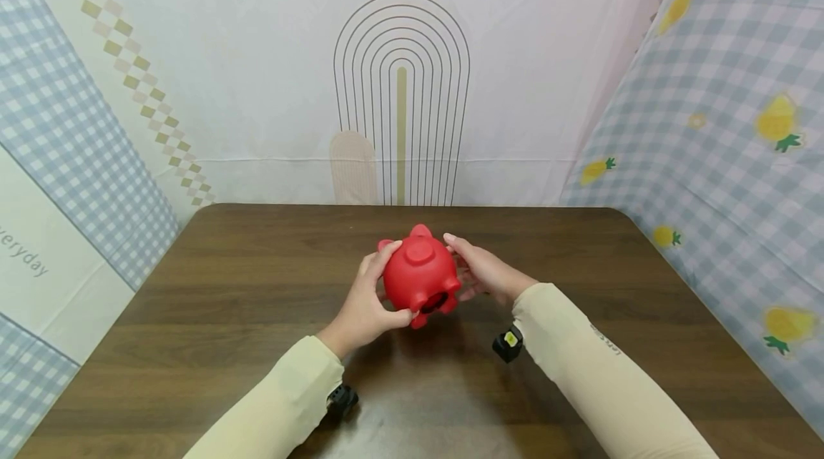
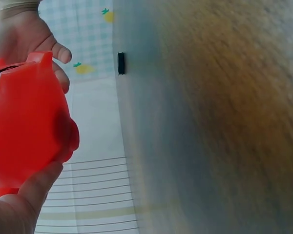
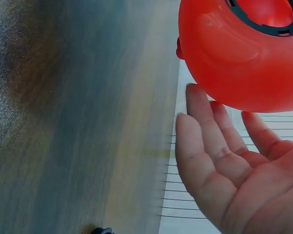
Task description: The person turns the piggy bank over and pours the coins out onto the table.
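A red piggy bank (image 1: 417, 274) is held tilted over the table, its snout towards the head camera. My left hand (image 1: 367, 302) grips its left side, thumb at the lower front and fingers up along the side. The opening in its underside, ringed in black (image 3: 263, 29), shows in the right wrist view. Beside the bank's right side is my right hand (image 1: 486, 269), fingers spread and slightly bent, fingertips close to the red surface. A small, thin black piece (image 2: 121, 63) lies on the table in the left wrist view; the head view does not show it.
Under the hands is a dark brown wooden table (image 1: 257, 344) with rounded far corners. A white patterned cloth (image 1: 270, 87) hangs behind it, and checked cloth (image 1: 727, 230) with yellow fruit prints hangs on the right. Black wrist cameras (image 1: 508, 343) sit at both cuffs.
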{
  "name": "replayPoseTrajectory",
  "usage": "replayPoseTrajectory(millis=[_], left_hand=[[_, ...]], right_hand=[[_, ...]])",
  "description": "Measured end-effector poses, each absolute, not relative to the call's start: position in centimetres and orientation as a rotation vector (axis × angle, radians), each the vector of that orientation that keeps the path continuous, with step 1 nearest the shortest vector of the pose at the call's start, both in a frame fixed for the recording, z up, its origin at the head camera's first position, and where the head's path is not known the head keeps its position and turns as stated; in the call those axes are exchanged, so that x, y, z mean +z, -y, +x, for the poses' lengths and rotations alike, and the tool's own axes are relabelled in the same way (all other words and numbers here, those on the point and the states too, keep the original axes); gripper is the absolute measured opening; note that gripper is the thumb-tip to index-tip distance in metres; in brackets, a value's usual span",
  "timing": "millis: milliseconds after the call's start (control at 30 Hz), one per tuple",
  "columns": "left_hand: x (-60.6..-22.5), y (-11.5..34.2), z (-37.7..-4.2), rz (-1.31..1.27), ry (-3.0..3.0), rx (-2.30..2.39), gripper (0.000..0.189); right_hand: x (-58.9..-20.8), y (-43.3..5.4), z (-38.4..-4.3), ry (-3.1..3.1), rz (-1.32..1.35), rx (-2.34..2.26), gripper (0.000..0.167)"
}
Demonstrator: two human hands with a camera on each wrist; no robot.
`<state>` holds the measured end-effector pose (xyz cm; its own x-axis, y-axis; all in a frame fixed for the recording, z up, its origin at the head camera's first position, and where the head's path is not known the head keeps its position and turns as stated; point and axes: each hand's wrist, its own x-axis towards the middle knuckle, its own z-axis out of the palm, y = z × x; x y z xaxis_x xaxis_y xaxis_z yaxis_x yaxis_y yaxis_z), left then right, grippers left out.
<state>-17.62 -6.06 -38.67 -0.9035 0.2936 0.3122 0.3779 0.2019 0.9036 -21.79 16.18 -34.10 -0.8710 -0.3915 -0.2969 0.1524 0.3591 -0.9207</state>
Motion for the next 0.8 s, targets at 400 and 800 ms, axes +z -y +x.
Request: replayPoseTrajectory(millis=[400,800], left_hand=[[-39.05,5.56,-17.25,-0.735,2.393,-1.756,0.09],[-38.94,5.43,-17.06,-0.761,2.427,-1.72,0.089]], right_hand=[[-34.18,-16.59,-21.82,-2.037,-0.254,-1.467,0.071],[-34.57,-17.08,-21.84,-1.886,-0.323,-1.513,0.069]])
